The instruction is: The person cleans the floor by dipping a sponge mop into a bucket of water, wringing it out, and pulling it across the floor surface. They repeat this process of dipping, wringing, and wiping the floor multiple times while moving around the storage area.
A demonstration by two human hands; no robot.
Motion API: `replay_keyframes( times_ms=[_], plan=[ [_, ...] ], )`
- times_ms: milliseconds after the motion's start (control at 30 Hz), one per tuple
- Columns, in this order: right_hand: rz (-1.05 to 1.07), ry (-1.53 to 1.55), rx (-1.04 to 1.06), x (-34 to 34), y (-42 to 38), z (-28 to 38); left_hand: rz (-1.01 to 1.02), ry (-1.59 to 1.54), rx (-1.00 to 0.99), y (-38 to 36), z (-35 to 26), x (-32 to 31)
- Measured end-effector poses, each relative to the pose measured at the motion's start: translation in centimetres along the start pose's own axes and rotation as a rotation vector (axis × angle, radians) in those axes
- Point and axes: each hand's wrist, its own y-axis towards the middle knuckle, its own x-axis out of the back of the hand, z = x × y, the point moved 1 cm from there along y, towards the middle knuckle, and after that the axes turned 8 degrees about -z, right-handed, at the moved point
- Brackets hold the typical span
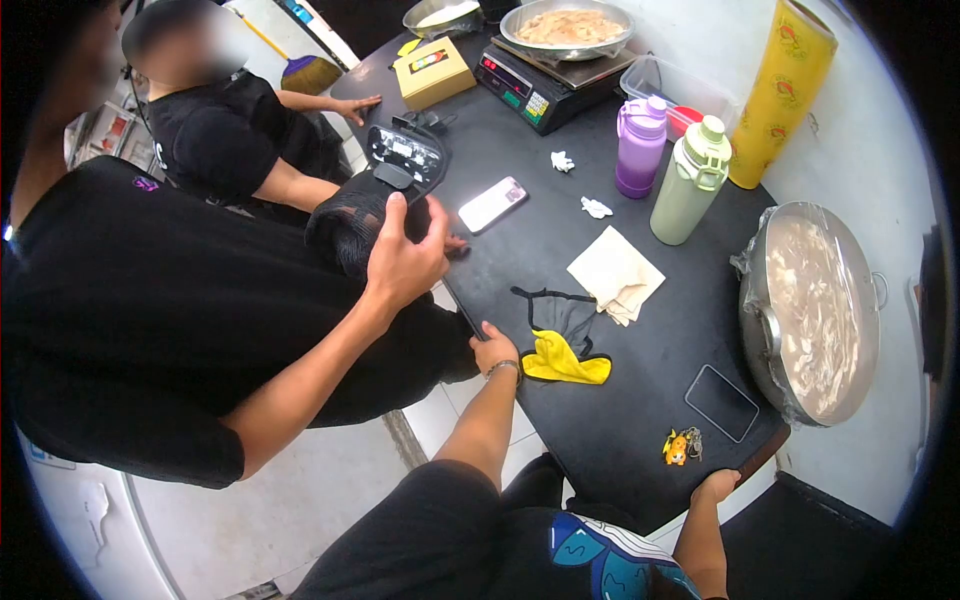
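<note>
Dark shirt [430, 530] with a blue print, worn by the camera wearer, meets the near edge of a black bench [600, 430]. Left hand [494, 350] rests on that edge, just beside a yellow-and-grey cloth [567, 358]; right hand [716, 487] touches the near right corner. How wide either stands, I cannot tell. Bench surface stretches from the cloth to an orange keyring [677, 448] and dark phone [722, 403], near the right edge. Beyond, a large pan [760, 345] stands by the wall.
</note>
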Motion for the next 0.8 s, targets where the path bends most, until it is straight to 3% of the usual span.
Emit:
replay_keyframes(
  times_ms=[500,800],
  plan=[
    [-0.026,-0.058,0.041,0.4,-1.4,0.8,0.032,-0.015,-0.009,0.0,0.1,-0.1],
    [-0.041,0.019,0.109,-1.1,2.8,-1.6,0.003,0.000,-0.012,-0.3,0.6,-0.8]
  ],
)
